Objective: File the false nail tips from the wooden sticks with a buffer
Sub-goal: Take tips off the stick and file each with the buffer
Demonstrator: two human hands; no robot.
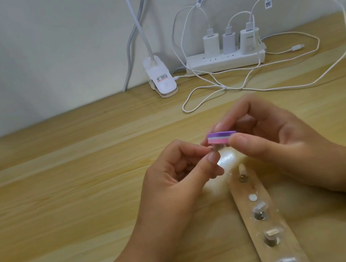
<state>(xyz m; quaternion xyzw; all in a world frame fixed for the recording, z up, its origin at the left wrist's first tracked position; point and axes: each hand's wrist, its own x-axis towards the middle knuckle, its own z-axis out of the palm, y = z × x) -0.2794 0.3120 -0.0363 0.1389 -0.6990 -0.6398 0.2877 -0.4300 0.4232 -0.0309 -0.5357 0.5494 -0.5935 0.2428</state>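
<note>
nail tip point(284, 136) blurred, mostly hid | wooden stick point(239, 197) cut btm edge

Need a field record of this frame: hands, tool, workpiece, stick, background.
left hand: pinches a small clear nail tip
right hand: pinches the buffer
buffer: purple over pink, level, right above the nail tip; contact blurred, cannot tell
wooden stick: flat on the table, below the right hand, more tips mounted on it
background: power strip with three chargers, clip lamp
</note>
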